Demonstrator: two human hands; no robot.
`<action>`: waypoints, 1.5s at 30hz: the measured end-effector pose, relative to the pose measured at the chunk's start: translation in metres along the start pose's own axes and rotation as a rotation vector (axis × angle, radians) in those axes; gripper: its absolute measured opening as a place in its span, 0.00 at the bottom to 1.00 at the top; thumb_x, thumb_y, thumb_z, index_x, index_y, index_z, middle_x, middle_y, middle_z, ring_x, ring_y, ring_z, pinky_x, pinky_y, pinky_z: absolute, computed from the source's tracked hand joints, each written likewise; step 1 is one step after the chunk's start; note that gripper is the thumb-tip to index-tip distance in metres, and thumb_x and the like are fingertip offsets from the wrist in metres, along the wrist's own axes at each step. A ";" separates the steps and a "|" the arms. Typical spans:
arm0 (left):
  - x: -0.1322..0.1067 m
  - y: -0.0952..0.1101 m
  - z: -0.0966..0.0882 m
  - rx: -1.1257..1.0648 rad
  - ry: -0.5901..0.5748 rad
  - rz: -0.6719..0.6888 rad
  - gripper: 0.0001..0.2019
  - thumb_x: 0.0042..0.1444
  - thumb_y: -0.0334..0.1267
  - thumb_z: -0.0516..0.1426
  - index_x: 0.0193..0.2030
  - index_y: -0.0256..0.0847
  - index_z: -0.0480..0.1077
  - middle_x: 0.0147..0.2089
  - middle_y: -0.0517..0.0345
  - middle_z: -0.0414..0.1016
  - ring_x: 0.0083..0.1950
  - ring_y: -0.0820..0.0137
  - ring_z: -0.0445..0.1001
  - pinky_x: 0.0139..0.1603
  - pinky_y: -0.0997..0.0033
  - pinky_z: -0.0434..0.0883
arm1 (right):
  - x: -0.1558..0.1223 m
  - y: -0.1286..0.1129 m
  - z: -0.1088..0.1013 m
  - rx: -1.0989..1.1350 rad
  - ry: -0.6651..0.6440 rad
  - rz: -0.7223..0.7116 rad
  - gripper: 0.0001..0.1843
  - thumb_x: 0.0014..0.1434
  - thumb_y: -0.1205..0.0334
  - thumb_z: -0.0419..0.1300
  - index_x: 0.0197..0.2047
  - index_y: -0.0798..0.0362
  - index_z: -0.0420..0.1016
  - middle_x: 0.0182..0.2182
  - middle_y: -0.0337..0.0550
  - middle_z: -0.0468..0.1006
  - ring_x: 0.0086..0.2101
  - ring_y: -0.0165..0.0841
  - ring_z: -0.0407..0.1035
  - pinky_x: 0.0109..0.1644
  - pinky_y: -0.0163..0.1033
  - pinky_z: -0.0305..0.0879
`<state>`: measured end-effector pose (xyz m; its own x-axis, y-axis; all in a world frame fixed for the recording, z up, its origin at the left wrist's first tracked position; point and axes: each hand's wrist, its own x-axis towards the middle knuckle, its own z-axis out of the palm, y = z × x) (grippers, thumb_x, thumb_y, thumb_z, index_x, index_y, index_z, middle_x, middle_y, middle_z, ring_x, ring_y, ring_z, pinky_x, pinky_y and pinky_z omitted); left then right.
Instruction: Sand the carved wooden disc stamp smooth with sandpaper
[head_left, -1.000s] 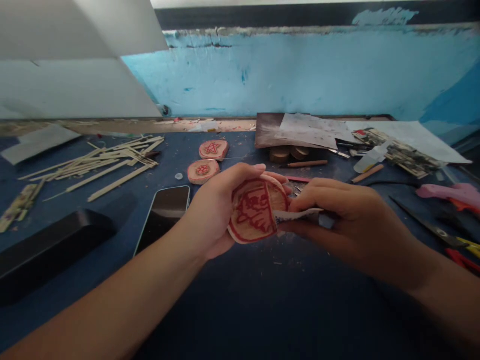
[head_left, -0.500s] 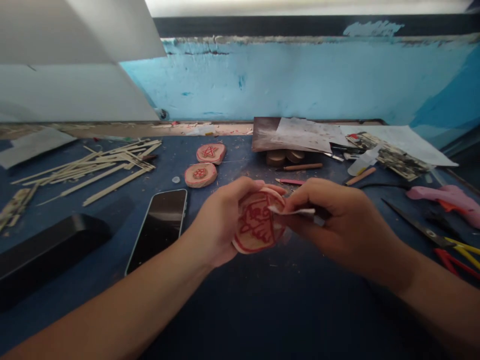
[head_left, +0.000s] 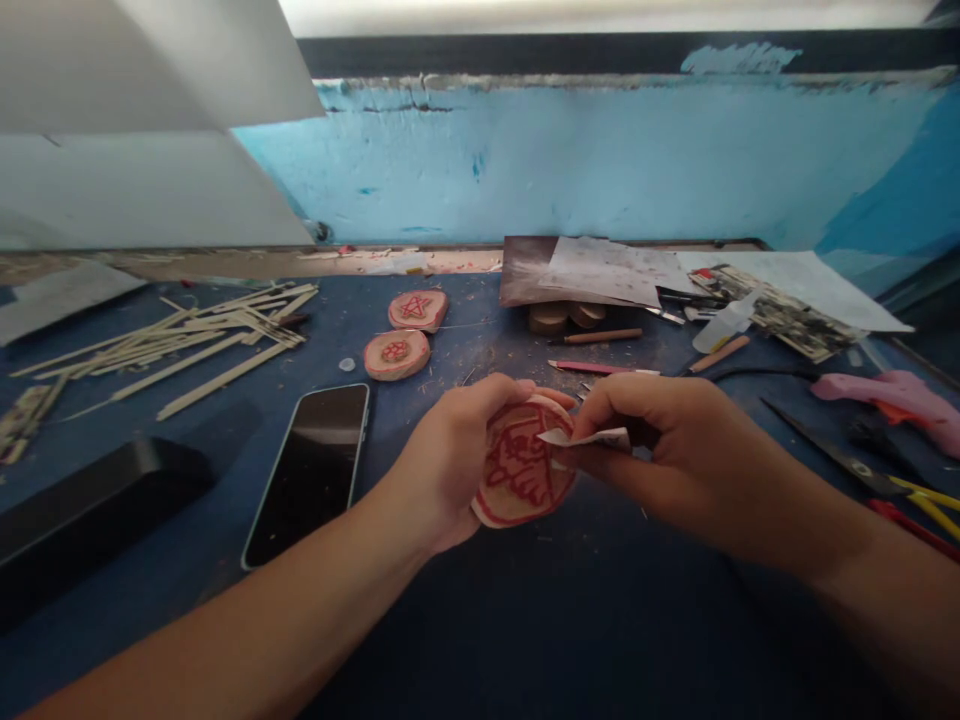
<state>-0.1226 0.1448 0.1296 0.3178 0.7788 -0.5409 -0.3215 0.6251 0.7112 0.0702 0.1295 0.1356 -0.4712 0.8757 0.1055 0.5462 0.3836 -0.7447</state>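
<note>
My left hand (head_left: 465,455) is closed around the left edge of a round wood slice (head_left: 517,500), tilted up so its face shows a red line design and a red rim. Between the thumb and fingers of my right hand (head_left: 660,440) is a small folded piece of paper (head_left: 600,438), possibly sandpaper. The paper's pointed tip lies against the upper right of the design. Beyond my hands, two smaller wood slices rest on the table: one with a red star (head_left: 417,308), the other with a red flower-like mark (head_left: 396,355).
A phone (head_left: 311,460) and a black box-like object (head_left: 105,520) lie at left, before a pile of thin wooden sticks (head_left: 217,335). At right are a pink glue gun (head_left: 885,395), pliers (head_left: 862,470), a small bottle (head_left: 724,325), pencils (head_left: 592,367) and papers (head_left: 600,270).
The wood slice and both hands sit slightly lower in view. The folded paper has shifted a little over the design, and its tip shows more clearly. Both hands keep their hold.
</note>
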 end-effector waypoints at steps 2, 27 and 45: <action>-0.002 0.003 -0.001 0.009 0.000 0.005 0.15 0.51 0.46 0.58 0.36 0.37 0.80 0.32 0.49 0.82 0.31 0.64 0.78 0.31 0.67 0.74 | -0.001 0.000 -0.001 0.033 -0.079 0.012 0.04 0.63 0.63 0.68 0.35 0.49 0.79 0.31 0.35 0.81 0.31 0.31 0.73 0.34 0.36 0.65; 0.007 0.002 -0.026 0.769 -0.067 0.283 0.17 0.63 0.54 0.57 0.43 0.43 0.77 0.41 0.54 0.82 0.42 0.64 0.76 0.42 0.66 0.68 | 0.014 0.023 0.004 -0.122 -0.133 0.116 0.09 0.66 0.58 0.61 0.35 0.52 0.74 0.29 0.37 0.77 0.29 0.32 0.68 0.32 0.37 0.58; -0.016 0.012 -0.031 1.485 -0.377 0.318 0.04 0.56 0.35 0.55 0.33 0.49 0.70 0.30 0.68 0.75 0.28 0.74 0.70 0.26 0.70 0.61 | 0.013 0.011 0.026 -0.426 -0.072 0.095 0.05 0.65 0.63 0.58 0.36 0.52 0.69 0.28 0.41 0.76 0.29 0.34 0.66 0.33 0.39 0.50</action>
<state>-0.1597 0.1411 0.1329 0.6800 0.6644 -0.3101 0.6457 -0.3422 0.6827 0.0522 0.1375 0.1119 -0.4438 0.8961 -0.0074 0.8190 0.4023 -0.4092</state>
